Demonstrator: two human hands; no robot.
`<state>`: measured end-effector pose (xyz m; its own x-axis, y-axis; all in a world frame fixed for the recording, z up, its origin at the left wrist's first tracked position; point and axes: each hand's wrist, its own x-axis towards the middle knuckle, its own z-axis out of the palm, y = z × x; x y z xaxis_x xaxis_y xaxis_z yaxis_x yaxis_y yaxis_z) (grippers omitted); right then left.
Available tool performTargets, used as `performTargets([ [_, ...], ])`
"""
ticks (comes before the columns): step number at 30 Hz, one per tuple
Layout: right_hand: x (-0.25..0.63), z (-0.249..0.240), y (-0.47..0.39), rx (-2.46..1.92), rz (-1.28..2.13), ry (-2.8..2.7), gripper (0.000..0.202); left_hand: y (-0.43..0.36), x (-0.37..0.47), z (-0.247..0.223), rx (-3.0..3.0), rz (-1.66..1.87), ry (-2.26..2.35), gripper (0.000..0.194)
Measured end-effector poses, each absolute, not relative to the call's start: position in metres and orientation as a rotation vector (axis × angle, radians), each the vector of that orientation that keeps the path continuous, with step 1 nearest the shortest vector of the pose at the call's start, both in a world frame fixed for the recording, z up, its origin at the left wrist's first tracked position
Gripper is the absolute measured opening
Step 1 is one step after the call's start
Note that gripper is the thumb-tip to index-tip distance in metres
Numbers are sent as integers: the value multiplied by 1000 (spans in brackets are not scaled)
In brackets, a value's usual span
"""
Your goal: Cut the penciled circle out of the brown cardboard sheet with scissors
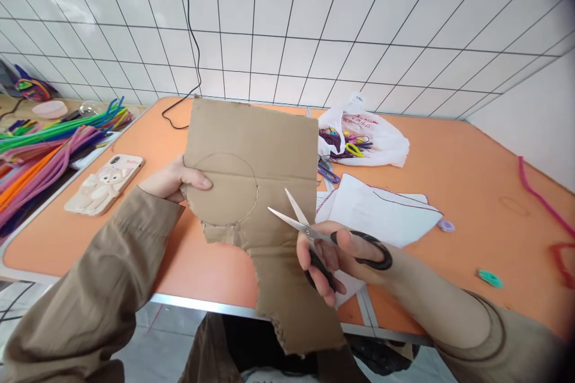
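My left hand (182, 178) grips the left edge of a brown cardboard sheet (269, 149), its thumb on the front face. A circle is drawn on the cardboard beside the thumb, and the lower left part of the sheet has a ragged, curved cut edge. My right hand (335, 251) holds black-handled scissors (307, 230), fingers through the loops. Their blades stand apart in front of the cardboard, pointing up and left, to the right of the drawn circle.
A phone in a cartoon case (105, 185) and colourful pipe cleaners (45, 155) are at left. Behind the cardboard's right side sit a white plastic bag (381, 137), white cloth pieces (377, 209) and a purple clip (329, 172). A green roll (490, 278) lies at right.
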<state>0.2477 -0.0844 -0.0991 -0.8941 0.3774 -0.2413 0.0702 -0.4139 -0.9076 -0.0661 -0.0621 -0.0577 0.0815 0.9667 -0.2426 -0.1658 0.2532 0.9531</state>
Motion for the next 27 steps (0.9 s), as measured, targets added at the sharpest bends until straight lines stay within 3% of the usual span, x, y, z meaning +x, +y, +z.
performTargets([
  [2, 250, -96, -82, -595, 2256, -1588, 66, -62, -65, -53, 905, 1110, 1155, 56],
  [7, 251, -75, -61, -998, 1165, -1345, 32, -63, -57, -48, 850, 1135, 1147, 54],
  [15, 237, -61, -55, -1050, 1818, -1343, 35, -62, -57, -52, 821, 1195, 1054, 63],
  [20, 226, -53, -58, -1000, 1700, -1250, 40, -58, -51, -59, 724, 1378, 975, 30],
  [27, 226, -72, -40, -964, 1506, -1184, 48, -69, -21, -78, 740, 1326, 766, 42],
])
